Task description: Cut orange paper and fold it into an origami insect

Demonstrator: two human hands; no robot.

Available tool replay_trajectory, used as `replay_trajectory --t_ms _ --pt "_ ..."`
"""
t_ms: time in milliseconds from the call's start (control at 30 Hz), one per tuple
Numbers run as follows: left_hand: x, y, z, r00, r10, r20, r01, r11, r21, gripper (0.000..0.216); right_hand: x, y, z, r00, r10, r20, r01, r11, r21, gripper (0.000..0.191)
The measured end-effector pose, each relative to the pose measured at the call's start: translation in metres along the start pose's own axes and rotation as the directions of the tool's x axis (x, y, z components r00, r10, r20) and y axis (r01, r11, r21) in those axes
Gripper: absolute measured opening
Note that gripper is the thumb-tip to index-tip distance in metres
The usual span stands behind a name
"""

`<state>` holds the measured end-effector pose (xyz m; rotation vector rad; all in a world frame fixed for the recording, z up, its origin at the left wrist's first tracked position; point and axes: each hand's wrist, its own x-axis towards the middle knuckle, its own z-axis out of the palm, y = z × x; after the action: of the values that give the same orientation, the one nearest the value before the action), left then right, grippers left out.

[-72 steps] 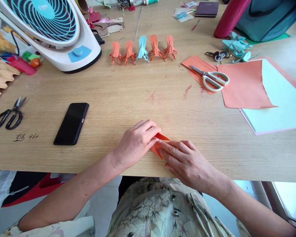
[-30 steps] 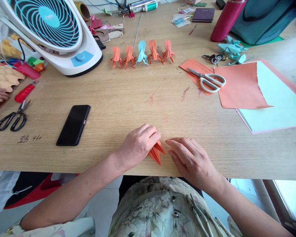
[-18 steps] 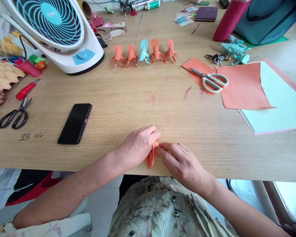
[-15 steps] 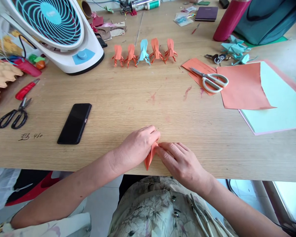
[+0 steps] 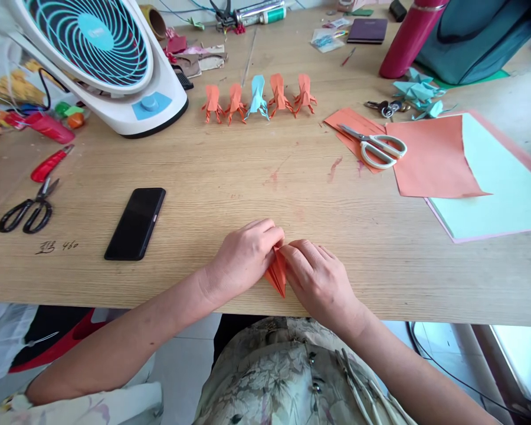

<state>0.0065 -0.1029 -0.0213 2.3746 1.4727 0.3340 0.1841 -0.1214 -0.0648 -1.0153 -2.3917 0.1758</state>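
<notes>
A small folded orange paper piece [image 5: 278, 275] lies near the wooden table's front edge [image 5: 115, 289]. My left hand [image 5: 243, 257] presses on its left side with the fingertips pinched at its top. My right hand [image 5: 321, 277] meets it from the right, fingers closed on the paper's upper right edge. Only a pointed wedge of the paper shows between the two hands; the rest is hidden under them.
A row of several folded paper figures [image 5: 259, 97], orange and one blue, stands at mid-table. White scissors [image 5: 378, 144] lie on orange sheets [image 5: 429, 159] beside a pale green sheet [image 5: 500, 183]. A black phone [image 5: 135, 223], black scissors [image 5: 25, 208] and a fan [image 5: 106, 59] are at the left.
My right hand lifted off the paper, then came back and closed in against my left hand. The folded piece turned so its point faces the table edge. Another person's hand at far left has gone.
</notes>
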Motion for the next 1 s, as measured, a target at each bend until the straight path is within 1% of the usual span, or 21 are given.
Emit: replay_trajectory --t_ms 67,133,233,333,467,600,733,867,1000 --pt "0.000 -0.001 0.001 1.000 -0.019 -0.004 0.019 1.000 -0.006 0.019 0.002 0.002 0.002 0.999 0.042 -0.003 -0.042 0.999 -0.013 0.016" --pt "0.001 -0.003 0.002 0.999 -0.026 0.030 0.028 0.998 -0.056 0.020 0.003 0.003 0.004 0.997 0.072 0.010 -0.072 0.997 -0.018 0.016" --pt "-0.001 -0.006 0.002 0.999 -0.011 0.047 0.016 0.993 -0.116 0.021 0.005 0.004 0.007 0.994 0.107 0.018 -0.106 0.994 -0.021 0.016" --pt "-0.004 -0.009 -0.001 0.999 0.006 0.054 0.001 0.991 -0.132 0.024 0.006 0.004 0.009 0.993 0.115 0.016 -0.115 0.993 -0.025 0.015" --pt "-0.008 -0.012 -0.007 0.994 0.028 0.101 -0.016 0.992 -0.124 0.027 0.006 0.003 0.011 0.996 0.085 -0.015 -0.086 0.995 -0.047 0.010" --pt "-0.009 -0.013 -0.011 0.985 0.052 0.164 -0.023 0.985 -0.172 0.024 0.004 0.002 0.013 0.999 0.044 -0.014 -0.045 0.998 -0.040 0.006" --pt "-0.008 -0.015 -0.010 0.980 0.055 0.189 -0.022 0.985 -0.173 0.022 0.001 0.003 0.011 1.000 0.003 0.023 -0.004 0.999 0.051 0.012" --pt "-0.007 -0.015 -0.009 0.979 0.092 0.183 -0.061 0.984 -0.165 0.022 -0.003 0.003 0.004 0.997 -0.050 0.059 0.038 0.981 0.192 0.014" --pt "-0.007 -0.011 -0.017 0.962 0.107 0.250 -0.060 0.980 -0.190 0.023 -0.008 0.001 -0.006 0.985 -0.109 0.132 0.075 0.968 0.240 0.020"
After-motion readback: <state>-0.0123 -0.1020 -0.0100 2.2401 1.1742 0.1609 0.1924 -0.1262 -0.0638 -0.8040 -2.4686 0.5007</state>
